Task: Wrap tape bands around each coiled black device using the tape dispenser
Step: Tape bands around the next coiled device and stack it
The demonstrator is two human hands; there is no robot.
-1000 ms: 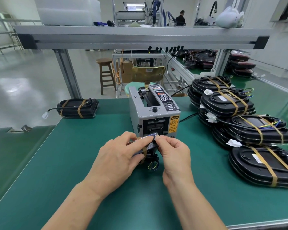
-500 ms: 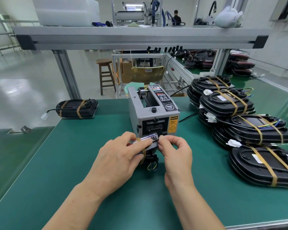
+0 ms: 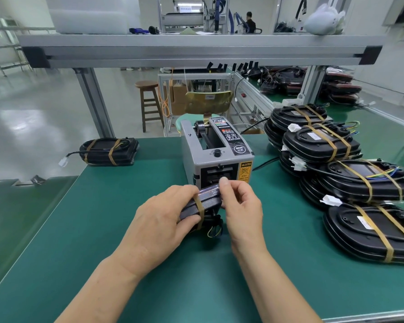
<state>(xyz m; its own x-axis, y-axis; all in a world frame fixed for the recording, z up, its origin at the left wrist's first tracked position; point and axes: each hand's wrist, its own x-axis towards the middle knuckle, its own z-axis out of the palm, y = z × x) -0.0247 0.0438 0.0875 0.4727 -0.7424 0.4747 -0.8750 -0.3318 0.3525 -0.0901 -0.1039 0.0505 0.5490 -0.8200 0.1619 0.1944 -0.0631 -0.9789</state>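
**Device held between both hands**

The black device is just in front of the tape dispenser, between the two hands. The left hand grips its left side, beside a tape band. The right hand pinches its right end.

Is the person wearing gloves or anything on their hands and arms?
No gloves. The left hand and right hand are both bare, with no rings, and the nails look short. Both forearms are bare too: no sleeves, watch or bracelet show as far as the picture reaches.
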